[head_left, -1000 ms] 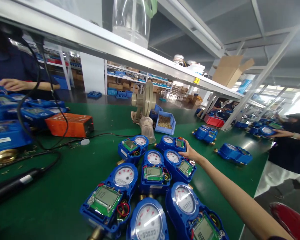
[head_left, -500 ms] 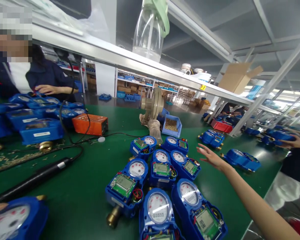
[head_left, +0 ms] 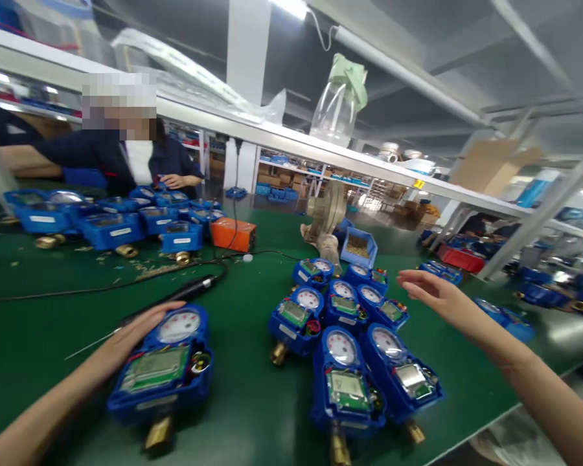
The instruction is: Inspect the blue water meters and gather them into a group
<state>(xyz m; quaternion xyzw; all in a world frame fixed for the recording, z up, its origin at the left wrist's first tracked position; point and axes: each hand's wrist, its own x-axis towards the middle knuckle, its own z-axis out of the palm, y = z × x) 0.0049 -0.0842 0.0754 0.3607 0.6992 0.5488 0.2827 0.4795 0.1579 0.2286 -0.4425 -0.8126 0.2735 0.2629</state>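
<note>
My left hand [head_left: 143, 323] lies along the upper left side of a blue water meter [head_left: 168, 362], gripping it near its round dial. The meter's green circuit board with a grey display is exposed, and a brass fitting sticks out at the front. My right hand [head_left: 430, 294] is in the air with its fingers apart, holding nothing. It is just right of a cluster of similar blue meters, the closest being the one with the tilted display [head_left: 386, 307]. Two meters stand at the front of the cluster: a left one [head_left: 342, 375] and a right one [head_left: 401, 372].
A black electric screwdriver [head_left: 175, 296] lies on the green table [head_left: 243, 388], its cord running past an orange box [head_left: 233, 234]. Behind the cluster are a beige blower [head_left: 333, 207] and a blue bin [head_left: 358, 247] of small parts. Across the table, a co-worker [head_left: 140, 155] sits behind more meters.
My view has swung left, bringing my left hand and its meter fully into sight. My right hand stays raised beside the cluster, its fingers still apart.
</note>
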